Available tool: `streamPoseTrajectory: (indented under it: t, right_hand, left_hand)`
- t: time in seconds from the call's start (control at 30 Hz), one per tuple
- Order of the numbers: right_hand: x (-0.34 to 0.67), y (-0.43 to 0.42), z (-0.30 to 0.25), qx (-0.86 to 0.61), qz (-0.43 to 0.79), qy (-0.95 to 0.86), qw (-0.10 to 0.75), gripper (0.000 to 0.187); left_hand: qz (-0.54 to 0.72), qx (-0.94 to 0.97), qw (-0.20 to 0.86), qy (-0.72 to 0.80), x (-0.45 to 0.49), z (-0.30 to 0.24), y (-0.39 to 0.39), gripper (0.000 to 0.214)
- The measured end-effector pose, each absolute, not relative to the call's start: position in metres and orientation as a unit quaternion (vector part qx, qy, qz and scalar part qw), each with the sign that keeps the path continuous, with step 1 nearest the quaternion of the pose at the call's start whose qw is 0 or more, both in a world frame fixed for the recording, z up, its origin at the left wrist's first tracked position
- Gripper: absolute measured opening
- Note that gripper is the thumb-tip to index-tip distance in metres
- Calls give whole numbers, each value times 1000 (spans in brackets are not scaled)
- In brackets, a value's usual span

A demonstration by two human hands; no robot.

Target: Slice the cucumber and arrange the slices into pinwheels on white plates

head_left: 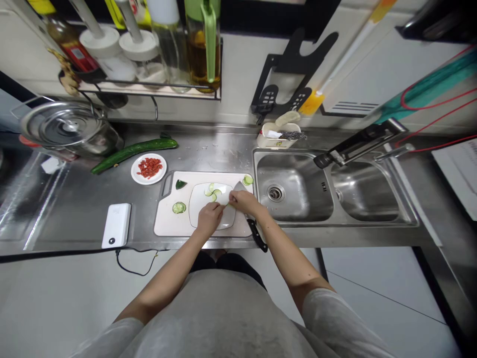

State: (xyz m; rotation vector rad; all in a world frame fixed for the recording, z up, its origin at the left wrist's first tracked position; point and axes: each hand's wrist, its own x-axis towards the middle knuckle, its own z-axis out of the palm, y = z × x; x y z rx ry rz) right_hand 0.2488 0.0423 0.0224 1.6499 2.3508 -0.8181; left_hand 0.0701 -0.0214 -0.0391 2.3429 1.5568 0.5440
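Over a white plate [197, 199], my left hand [210, 218] and my right hand [244, 202] pinch a thin, pale piece between them, which looks like a cucumber slice [226, 204]. Fingers partly cover it. Several curved cucumber slices [212, 190] lie on the plate. The plate rests on a pale cutting board [167, 224]. A stack of slices [179, 207] and a dark green cucumber end [181, 184] are on the board's left; more slices [247, 180] sit at its top right corner. A knife [257, 235] lies along the right edge, partly beneath my right hand and wrist.
A whole cucumber [136, 153] and a small white plate of red bits [149, 169] stand behind left. A white power bank [116, 225] lies near the counter's front edge. Right of the board is a double sink [294, 186]. A steel pot [70, 129] and bottle rack [156, 92] are behind.
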Motion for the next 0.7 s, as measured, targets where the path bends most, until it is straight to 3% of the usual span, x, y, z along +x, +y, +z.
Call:
streamPoseTrajectory:
  t: [0.3,0.7]
  right_hand:
    - [247,3,28,700,-239,671,48,28]
    - [245,5,25,703,-235,668,64,25]
  left_hand:
    - [210,798,143,546,70,-32,-23,25]
    - [206,805,151,536,71,-35,-25,26]
